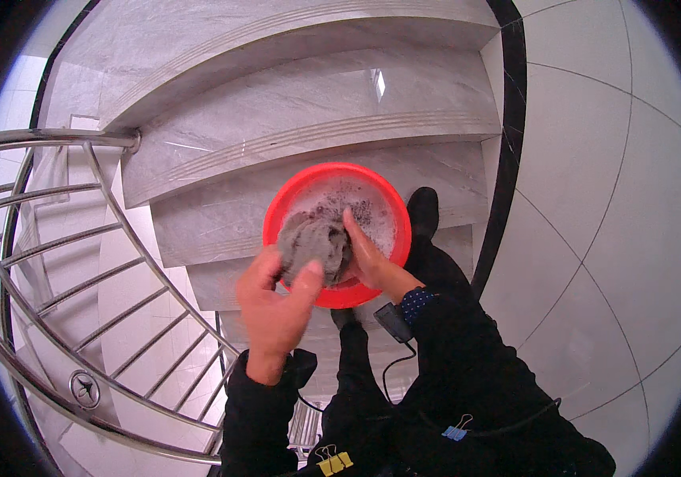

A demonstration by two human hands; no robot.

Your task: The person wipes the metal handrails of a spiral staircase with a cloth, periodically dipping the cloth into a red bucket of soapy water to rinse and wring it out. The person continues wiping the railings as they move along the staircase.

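Note:
A bunched grey cloth point(315, 245) is held above a red plastic basin point(401, 226). Foamy water point(340, 188) covers the basin's inside, with darker bubbles near the cloth. My right hand point(367, 253) presses against the cloth's right side, thumb pointing up. Around the lower left of the cloth curves my left hand point(281, 298), blurred, its thumb and fingers against or just in front of the fabric. Its fingertips are partly hidden, so the exact grip of that hand is unclear.
Grey marble stairs point(316, 83) curve around me, with my shoe point(423, 208) on a step by the basin. A stainless steel railing point(138, 262) bends along the left. The white tiled wall point(585, 179) stands right. A cable point(386, 381), a yellow binder clip point(334, 464) and a blue one point(455, 432) hang near my clothes.

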